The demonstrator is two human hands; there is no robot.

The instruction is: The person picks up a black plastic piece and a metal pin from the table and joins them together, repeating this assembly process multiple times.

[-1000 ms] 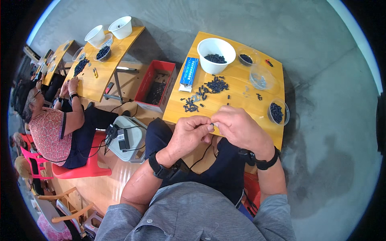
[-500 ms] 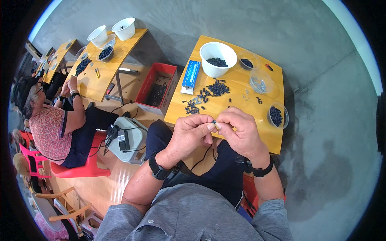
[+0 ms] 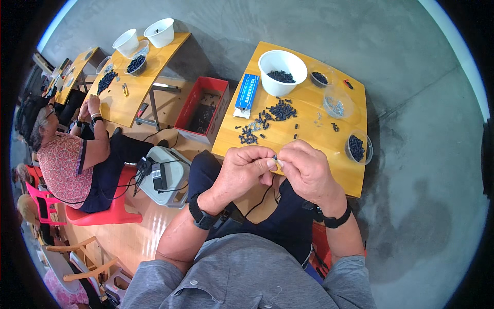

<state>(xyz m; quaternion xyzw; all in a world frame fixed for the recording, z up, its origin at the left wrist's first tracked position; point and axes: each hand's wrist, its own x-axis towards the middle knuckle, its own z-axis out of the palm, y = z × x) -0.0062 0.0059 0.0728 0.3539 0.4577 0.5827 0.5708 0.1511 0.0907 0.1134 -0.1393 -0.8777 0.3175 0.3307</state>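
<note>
Close together over the near edge of the wooden table (image 3: pixel 321 147), both my hands are pinched with their fingertips meeting. Thumb and forefinger of my left hand (image 3: pixel 239 172) grip a small dark piece (image 3: pixel 276 157), mostly covered by the fingers. My right hand (image 3: pixel 311 170) pinches at the same piece from the other side. Just beyond them lies a loose pile of small black plastic pieces (image 3: pixel 283 109), with another cluster of dark and silvery bits (image 3: pixel 248 139) to its left.
A white tub (image 3: pixel 283 62), a blue box (image 3: pixel 247 95) and clear bowls of black pieces (image 3: pixel 356 148) and small clear or silvery parts (image 3: pixel 337 103) stand on the table. A red cutter (image 3: pixel 348 84) lies at the far right. Leftward are a red carton (image 3: pixel 203 110), a grey stool (image 3: pixel 172 180) and a seated person (image 3: pixel 62 159).
The right hand's fingers have closed in tighter over the small piece. The view has shifted slightly; the things on the table keep their places.
</note>
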